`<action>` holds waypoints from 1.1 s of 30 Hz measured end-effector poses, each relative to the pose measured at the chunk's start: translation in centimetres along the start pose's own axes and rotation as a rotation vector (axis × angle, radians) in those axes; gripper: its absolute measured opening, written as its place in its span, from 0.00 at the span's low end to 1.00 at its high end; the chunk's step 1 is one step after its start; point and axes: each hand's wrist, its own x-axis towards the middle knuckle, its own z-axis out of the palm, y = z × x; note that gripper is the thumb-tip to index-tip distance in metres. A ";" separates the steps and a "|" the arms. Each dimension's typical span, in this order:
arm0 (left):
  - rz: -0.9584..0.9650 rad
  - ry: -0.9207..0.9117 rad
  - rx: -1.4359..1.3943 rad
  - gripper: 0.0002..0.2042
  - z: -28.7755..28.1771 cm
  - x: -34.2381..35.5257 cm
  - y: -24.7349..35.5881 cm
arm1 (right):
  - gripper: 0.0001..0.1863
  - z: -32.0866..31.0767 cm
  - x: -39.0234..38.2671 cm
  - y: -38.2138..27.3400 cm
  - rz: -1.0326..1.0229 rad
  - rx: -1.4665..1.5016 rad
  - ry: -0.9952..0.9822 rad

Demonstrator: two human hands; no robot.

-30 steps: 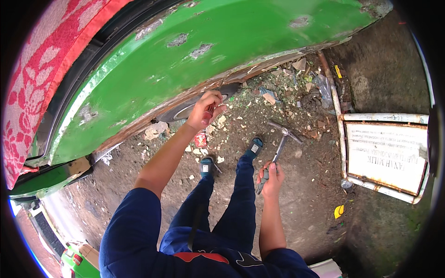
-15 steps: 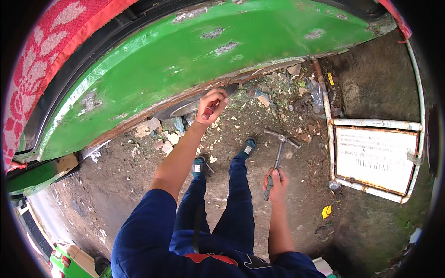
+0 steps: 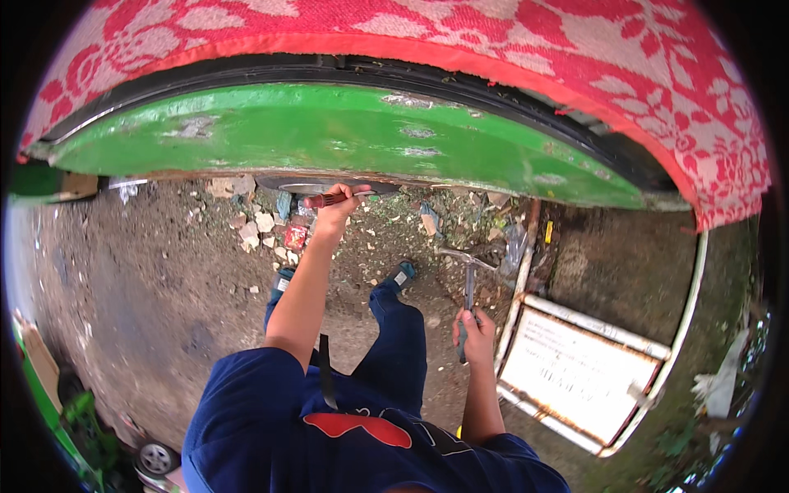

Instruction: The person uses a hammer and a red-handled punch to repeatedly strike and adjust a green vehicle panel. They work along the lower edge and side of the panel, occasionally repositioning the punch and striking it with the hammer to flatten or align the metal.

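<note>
My left hand [image 3: 334, 215] is closed round a screwdriver with a dark red handle [image 3: 322, 200]. Its thin metal shaft points right, just below the lower edge of a green car body panel [image 3: 312, 135]. Scraped grey patches mark the panel's paint. Lower down and to the right, my right hand [image 3: 477, 330] grips a hammer [image 3: 469, 283] by its grey-green handle. The hammer's narrow metal head, with long thin ends, points away from me over the dirt ground. Whether the screwdriver's tip touches the panel's edge, I cannot tell.
A red and pale floral cloth [image 3: 493, 33] covers the car above the panel. A rusty white metal frame with a signboard [image 3: 583, 370] lies at the right. Paint chips and rubbish [image 3: 265, 222] litter the ground under the panel. Another wheel [image 3: 156, 458] shows at the lower left.
The view has shifted, so the panel looks level and more cloth shows. The screwdriver has turned from pointing up and away to pointing right. My right hand keeps the hammer.
</note>
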 end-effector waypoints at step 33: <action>0.512 0.558 -0.760 0.05 4.6 3.3 -8.0 | 0.11 -4.2 17.0 -19.8 0.047 -0.876 -0.597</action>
